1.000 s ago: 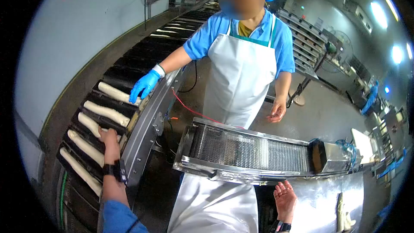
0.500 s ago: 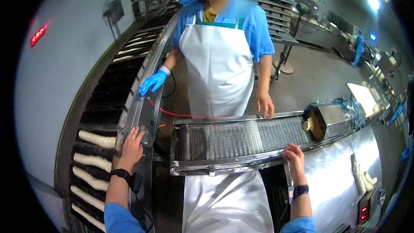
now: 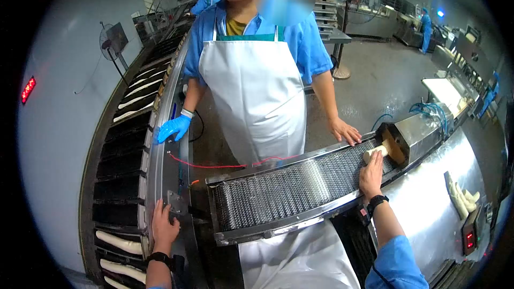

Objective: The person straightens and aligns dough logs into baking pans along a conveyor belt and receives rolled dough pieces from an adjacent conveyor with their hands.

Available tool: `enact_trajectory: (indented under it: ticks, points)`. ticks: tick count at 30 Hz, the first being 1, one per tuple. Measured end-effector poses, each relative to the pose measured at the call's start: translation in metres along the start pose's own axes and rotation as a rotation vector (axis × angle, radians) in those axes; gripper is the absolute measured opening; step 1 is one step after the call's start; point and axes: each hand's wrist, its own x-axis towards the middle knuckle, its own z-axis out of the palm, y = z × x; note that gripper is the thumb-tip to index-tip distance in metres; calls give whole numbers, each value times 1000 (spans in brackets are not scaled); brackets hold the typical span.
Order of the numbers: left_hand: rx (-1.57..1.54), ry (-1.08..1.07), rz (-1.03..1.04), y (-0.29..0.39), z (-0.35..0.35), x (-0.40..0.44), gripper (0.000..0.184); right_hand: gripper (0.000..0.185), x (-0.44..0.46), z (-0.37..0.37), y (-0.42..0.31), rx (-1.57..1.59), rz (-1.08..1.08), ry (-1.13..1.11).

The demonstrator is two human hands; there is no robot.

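A pale, roll-shaped piece of dough [image 3: 376,152] lies at the right end of the mesh conveyor [image 3: 289,184], by the opening of a metal housing. My right hand [image 3: 371,175] reaches over the near rail and touches this dough with outstretched fingertips; its grip does not close round it. At lower left, my left hand [image 3: 165,226] rests on the metal side frame [image 3: 160,174] of the long conveyor, fingers apart, holding nothing. Beside it, long dough strips [image 3: 119,242] lie in the dark slots of that conveyor.
Across the mesh conveyor stands a co-worker in a white apron [image 3: 254,91], a blue-gloved hand [image 3: 174,127] on the long conveyor's frame and a bare hand [image 3: 344,131] at the far rail. More dough pieces [image 3: 461,198] lie on the steel table [image 3: 428,182] near a red display [image 3: 469,240].
The dough roll has come farther out of the housing onto the mesh. My right hand has moved from the near rail to the dough. The view has shifted; my left hand stays on the frame.
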Motion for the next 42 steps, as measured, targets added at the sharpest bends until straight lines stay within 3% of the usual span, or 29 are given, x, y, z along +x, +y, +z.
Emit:
enact_trajectory:
  ticks: [5,8,16,25,27,29,31,37,39,42]
  points:
    - [48,-66,-17,-7,-3,-3,46,59,2,0,-5,-30,-129,63]
    - [40,37,17,-7,2,3,49,53,5,1,-5,16,-105,86]
    - [26,31,-35,6,-5,2,48,57,7,-3,-8,-46,-166,-9]
    - [-34,15,-57,17,-21,3,45,22,-10,5,-59,-101,-510,-27]
    - [-46,-14,-78,19,-19,2,45,31,-16,-3,-71,-95,-589,-127]
    - [-85,7,-75,14,-14,1,45,15,-20,-7,-79,-76,-655,-73]
    - [-107,5,-86,16,-16,3,46,13,-23,-19,-85,-141,-708,-38]
    - [-144,129,-44,4,1,-3,44,29,-32,-26,-88,-196,-646,-136]
    - [-144,123,-13,5,0,-11,44,34,-38,-30,-83,121,-570,-69]
    - [-125,145,8,7,-6,2,43,44,-52,-49,-51,485,-427,-139]
